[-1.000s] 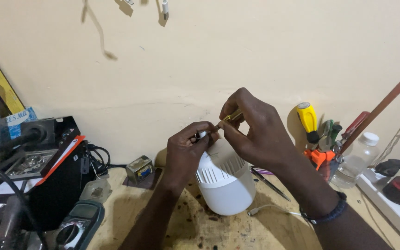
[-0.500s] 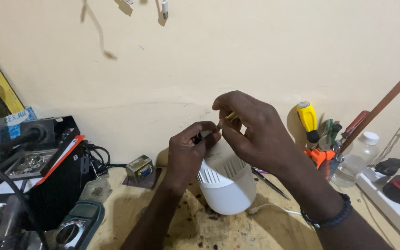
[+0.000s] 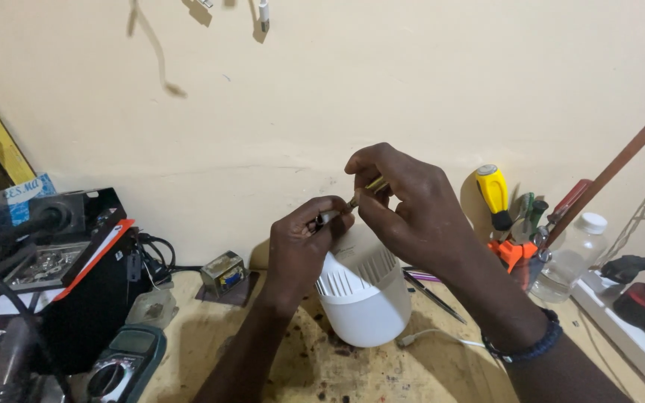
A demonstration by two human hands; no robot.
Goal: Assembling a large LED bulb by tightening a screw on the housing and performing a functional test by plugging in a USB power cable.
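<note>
Left hand (image 3: pixel 300 246) fingers clamped on the neck of a white bulb housing (image 3: pixel 360 291) standing on the surface, right hand (image 3: pixel 412 205) fingers pinching a yellow-tipped tool (image 3: pixel 367 188) just above, clear bottle (image 3: pixel 572 254) of liquid well right.

White bulb housing (image 3: pixel 363 298), ribbed, standing on scarred wooden tabletop (image 3: pixel 322 373). Left hand (image 3: pixel 300 250) grips its top; right hand (image 3: pixel 412 205) pinches a slim yellow-handled tool (image 3: pixel 367 189) at the top. Left: black equipment box (image 3: pixel 76 298), green multimeter (image 3: pixel 125 362), small transformer (image 3: pixel 223 272). Right: yellow screwdriver (image 3: pixel 493 190), clear bottle (image 3: pixel 572 257).
</note>
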